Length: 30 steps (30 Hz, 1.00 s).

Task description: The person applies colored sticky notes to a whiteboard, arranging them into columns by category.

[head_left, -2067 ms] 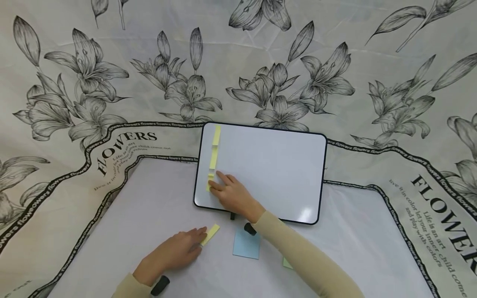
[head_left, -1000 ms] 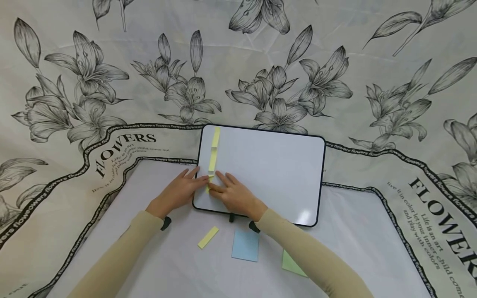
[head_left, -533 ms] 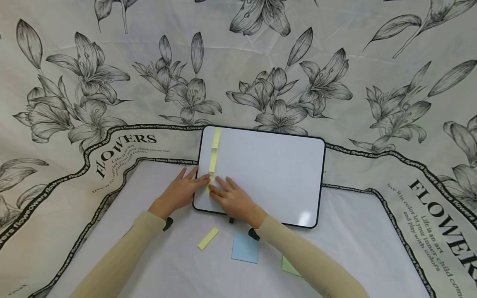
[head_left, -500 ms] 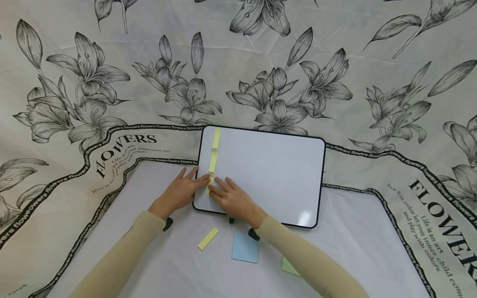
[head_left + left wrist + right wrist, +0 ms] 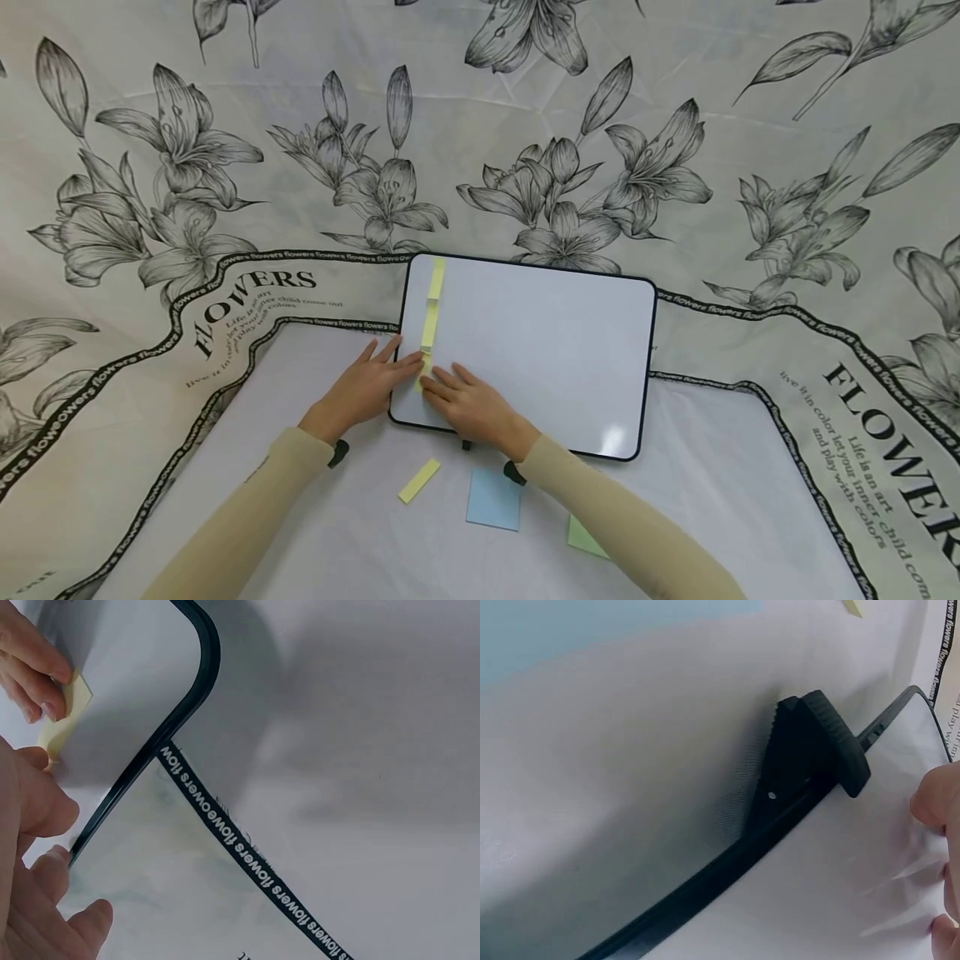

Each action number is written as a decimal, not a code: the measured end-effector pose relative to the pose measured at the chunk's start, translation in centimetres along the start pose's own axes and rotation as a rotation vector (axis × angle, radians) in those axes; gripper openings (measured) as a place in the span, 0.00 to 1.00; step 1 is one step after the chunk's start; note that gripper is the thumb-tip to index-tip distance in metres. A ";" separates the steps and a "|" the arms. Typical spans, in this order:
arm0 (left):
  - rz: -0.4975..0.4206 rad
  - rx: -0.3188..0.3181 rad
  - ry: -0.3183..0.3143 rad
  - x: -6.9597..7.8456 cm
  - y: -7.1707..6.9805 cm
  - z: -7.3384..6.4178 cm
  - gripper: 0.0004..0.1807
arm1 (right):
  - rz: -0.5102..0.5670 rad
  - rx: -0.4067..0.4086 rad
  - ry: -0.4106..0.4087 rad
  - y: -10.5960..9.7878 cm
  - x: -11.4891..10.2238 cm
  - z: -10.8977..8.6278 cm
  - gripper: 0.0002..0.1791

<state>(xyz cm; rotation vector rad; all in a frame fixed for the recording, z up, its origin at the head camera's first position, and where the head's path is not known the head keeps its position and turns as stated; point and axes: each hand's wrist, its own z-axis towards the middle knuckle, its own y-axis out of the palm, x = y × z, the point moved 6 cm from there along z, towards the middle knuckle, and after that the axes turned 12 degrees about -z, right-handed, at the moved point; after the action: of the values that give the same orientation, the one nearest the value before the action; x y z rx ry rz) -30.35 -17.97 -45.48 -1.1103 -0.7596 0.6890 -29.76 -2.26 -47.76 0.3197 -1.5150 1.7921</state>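
Note:
A framed whiteboard (image 5: 540,358) stands tilted, with yellow sticky-note strips in a column down its left side. Two strips, the top one (image 5: 436,277) and the one under it (image 5: 430,325), lie above the hands. My left hand (image 5: 356,392), fingers extended, reaches over the board's left edge and touches the upper end of a lower yellow strip (image 5: 73,709). From the other side, my right hand (image 5: 476,408) has its fingertips at that strip's lower part, fingers spread and fairly straight. The fingers partly cover this strip.
On the white tabletop in front of the board lie a loose yellow strip (image 5: 419,481), a blue sticky note (image 5: 493,500) and a green one (image 5: 585,537) partly behind the right sleeve. A black support foot (image 5: 802,750) juts from the board's lower edge. Flower-print cloth hangs behind.
My left hand has left the loose yellow strip on the table and come up to the board's left edge. My right hand has stayed by the lower strip, sliding slightly downward.

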 end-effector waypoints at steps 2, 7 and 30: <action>-0.001 -0.013 0.001 0.0 0.1 0.0 0.39 | -0.001 0.006 0.001 0.0 0.0 -0.2 0.21; 0.002 -0.032 0.022 0.0 0.4 0.0 0.42 | 0.003 0.009 0.006 0.0 -0.2 -0.5 0.22; 0.056 -0.045 0.075 -0.2 1.7 -0.8 0.39 | -0.030 0.004 0.039 -0.4 -1.1 -0.8 0.22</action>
<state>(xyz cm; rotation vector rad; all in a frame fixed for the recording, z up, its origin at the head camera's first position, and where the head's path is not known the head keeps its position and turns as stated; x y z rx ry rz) -30.01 -18.04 -47.37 -1.1953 -0.6851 0.6768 -28.56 -1.95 -48.34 0.3065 -1.4720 1.7687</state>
